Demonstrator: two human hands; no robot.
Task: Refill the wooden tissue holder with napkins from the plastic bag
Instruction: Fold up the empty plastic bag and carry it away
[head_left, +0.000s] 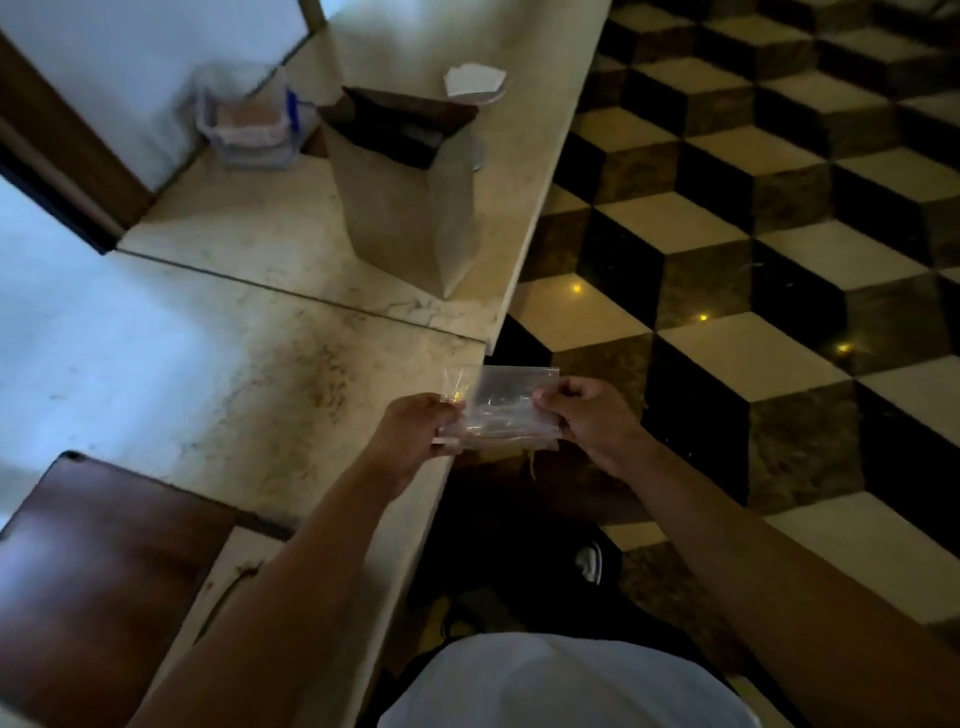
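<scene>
The right part of the view is filled by a floor (753, 218) tiled in a cube pattern of black, brown and cream, with small points of light reflected in it; the left part is taken up by a pale marble counter (234, 364), veined and stained, whose edge runs diagonally from the top centre down toward the person. A dark brown wooden panel (98, 571) is seen at the counter's near left corner; what it belongs to cannot be told. Farther back on the counter a brown paper bag (410, 218) is stood upright with its mouth open, its contents lost in shadow. Well apart from it, against the wall, a clear plastic container (249, 124) with a blue mark on its side is set, blurred. Just behind the paper bag a small round holder with white napkins (475, 83) is partly seen; its material cannot be made out.

A clear plastic bag (511, 410) is held in the air over the counter's edge, between both hands; whether napkins are inside cannot be told. Its left end is pinched by the left hand (415, 431) between thumb and fingers; its right end is pinched likewise by the right hand (592, 421), so that the bag is stretched flat between them.
</scene>
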